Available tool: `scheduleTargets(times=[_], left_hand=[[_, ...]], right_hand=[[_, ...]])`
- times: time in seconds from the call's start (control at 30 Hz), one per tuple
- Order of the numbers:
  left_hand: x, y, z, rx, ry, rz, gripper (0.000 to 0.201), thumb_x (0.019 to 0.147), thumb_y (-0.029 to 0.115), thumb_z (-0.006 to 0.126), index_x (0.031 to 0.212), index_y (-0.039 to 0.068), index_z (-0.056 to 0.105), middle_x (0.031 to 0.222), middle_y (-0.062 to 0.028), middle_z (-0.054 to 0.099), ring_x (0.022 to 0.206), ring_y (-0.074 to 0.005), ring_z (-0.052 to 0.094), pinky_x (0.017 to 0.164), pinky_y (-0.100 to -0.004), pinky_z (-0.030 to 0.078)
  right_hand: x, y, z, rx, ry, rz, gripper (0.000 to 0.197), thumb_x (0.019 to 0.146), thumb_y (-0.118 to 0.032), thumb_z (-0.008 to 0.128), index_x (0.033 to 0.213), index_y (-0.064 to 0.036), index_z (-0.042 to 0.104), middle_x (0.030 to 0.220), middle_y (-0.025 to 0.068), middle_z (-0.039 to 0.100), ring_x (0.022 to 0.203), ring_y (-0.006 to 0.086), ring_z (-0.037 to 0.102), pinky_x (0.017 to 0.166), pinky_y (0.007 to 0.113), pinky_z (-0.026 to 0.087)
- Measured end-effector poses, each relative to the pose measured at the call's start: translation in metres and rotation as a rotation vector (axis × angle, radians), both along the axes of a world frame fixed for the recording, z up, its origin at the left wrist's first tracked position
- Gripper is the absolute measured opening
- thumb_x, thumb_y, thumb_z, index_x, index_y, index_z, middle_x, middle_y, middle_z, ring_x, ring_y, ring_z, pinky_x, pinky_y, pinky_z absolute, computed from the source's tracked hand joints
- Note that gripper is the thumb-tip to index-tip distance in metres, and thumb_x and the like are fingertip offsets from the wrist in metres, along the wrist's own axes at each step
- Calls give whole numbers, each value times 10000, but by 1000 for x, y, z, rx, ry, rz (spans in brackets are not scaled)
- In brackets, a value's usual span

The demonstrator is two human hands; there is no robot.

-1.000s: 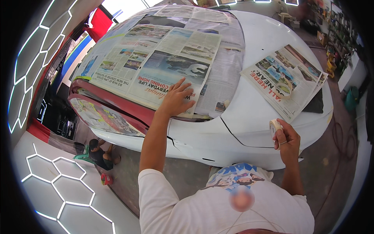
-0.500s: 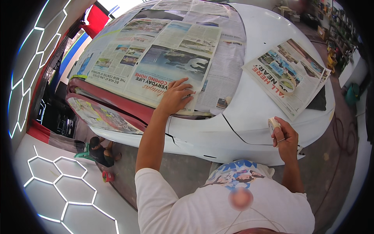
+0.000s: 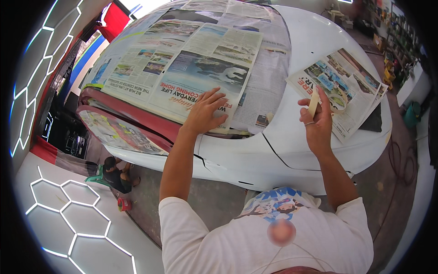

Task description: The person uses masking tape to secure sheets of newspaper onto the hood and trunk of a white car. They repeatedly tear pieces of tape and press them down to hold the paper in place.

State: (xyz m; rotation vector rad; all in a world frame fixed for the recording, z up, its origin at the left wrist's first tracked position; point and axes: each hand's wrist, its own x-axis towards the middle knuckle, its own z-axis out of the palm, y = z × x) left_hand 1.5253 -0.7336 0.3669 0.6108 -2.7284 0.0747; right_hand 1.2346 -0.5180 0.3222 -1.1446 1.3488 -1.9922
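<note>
My left hand [image 3: 207,113] lies with spread fingers on a newspaper sheet [image 3: 205,73] that covers the car's windshield, near the sheet's lower corner. My right hand [image 3: 318,130] is raised over the white hood [image 3: 303,36], its fingers closed round a roll of masking tape [image 3: 313,102] seen nearly edge-on. Behind that hand, more folded newspaper [image 3: 360,73] rests on the hood. A second tape roll [image 3: 344,106] sits on this paper, partly hidden by my right fingers.
A dark red pillar [image 3: 132,109] borders the covered windshield, and newspaper [image 3: 114,130] masks the side window. Beyond the car's side a person [image 3: 116,176] sits low beside a red bucket [image 3: 123,204]. A hose [image 3: 404,160] lies on the floor at right, below a green bin [image 3: 412,112].
My right hand has moved up and forward over the hood with the tape roll, turning it upright. The left hand stays on the newspaper, almost in place.
</note>
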Motion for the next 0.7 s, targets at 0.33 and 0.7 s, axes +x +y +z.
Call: scheduleTargets(times=[0.33,0.7], left_hand=[[14,1,-3,59,-36,115,457,797,221,847,1231,119,745,1407,-95,639,1486,-316,409,1203,-494,347],[16,-5,-10,12,-5,32,379,839,293,821,1165,114,747,1359,-79,645,1460,-304,428,1180,-510,345]], right_hand=[[69,-136,-19,76,677,40,749,987,-35,570,1631,-96,193,1327,149,655,1063,363,676,955,478,517],[86,-152,-30,-125,1078,151,814,856,-51,711,1589,-111,363,1101,99,707,1059,249,665,975,405,372]])
